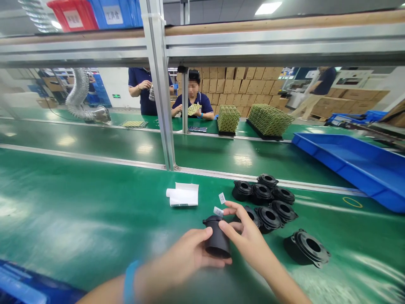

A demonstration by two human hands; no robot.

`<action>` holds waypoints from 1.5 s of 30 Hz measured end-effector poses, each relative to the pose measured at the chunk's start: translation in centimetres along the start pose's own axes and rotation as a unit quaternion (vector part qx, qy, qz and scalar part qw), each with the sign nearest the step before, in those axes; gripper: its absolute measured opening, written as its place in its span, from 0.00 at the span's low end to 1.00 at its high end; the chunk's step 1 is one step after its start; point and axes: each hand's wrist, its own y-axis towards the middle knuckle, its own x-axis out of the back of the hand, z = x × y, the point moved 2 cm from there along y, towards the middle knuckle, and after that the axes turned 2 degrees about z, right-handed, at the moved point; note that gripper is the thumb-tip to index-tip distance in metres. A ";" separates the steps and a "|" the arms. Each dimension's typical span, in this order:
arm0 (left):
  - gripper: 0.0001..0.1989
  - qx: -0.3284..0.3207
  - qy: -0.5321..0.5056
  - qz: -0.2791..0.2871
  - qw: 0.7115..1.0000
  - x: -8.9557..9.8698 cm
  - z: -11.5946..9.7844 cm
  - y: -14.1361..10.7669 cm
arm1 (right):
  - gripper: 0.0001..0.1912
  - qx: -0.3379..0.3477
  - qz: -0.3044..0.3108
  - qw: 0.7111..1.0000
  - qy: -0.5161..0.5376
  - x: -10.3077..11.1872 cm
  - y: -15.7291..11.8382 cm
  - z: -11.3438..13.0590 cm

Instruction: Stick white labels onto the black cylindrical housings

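Observation:
My left hand [198, 249] is wrapped round a black cylindrical plastic housing [217, 238], tilted with its wide round end toward me. The thumb of my right hand [245, 232] rests against the housing's side. At the index and middle fingertips of that hand are two small white labels, an upper label [222, 198] and a lower label [218, 211], which sits just above the housing's flanged end. Print on them is too small to read. Beyond my hands, a partly unrolled white label sheet [184, 196] lies on the green bench.
Several black flanged housings [268, 217] stand in a group at right, with a single housing [308, 248] nearer me. A blue tray [354, 169] is at far right, a blue bin [25, 283] at lower left. A metal post [161, 97] rises ahead; two people work across the bench.

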 end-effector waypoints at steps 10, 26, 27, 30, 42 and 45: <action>0.18 -0.069 -0.016 -0.068 0.995 -0.2 -1.3 0.4 | 0.24 0.088 -0.125 0.988 0.027 1.1 0.0 0.2; 0.25 -0.064 -0.073 -0.081 0.992 0.7 -1.9 1.0 | 0.20 0.071 -0.073 0.979 0.174 -0.1 0.1 0.0; 0.25 -0.058 -0.078 -0.081 0.992 0.7 -1.9 1.0 | 0.21 0.072 -0.078 0.978 0.178 -0.1 0.1 0.0; 0.24 -0.053 -0.083 -0.084 0.992 0.7 -1.9 1.0 | 0.21 0.065 -0.084 0.978 0.182 0.1 0.1 0.4; 0.24 -0.068 -0.045 -0.070 0.994 1.5 -1.2 1.3 | 0.26 0.000 -0.056 0.976 0.209 0.1 0.3 0.5; 0.23 -0.072 -0.036 -0.079 0.994 1.3 -1.3 1.2 | 0.25 0.001 -0.048 0.977 0.208 0.2 0.4 0.3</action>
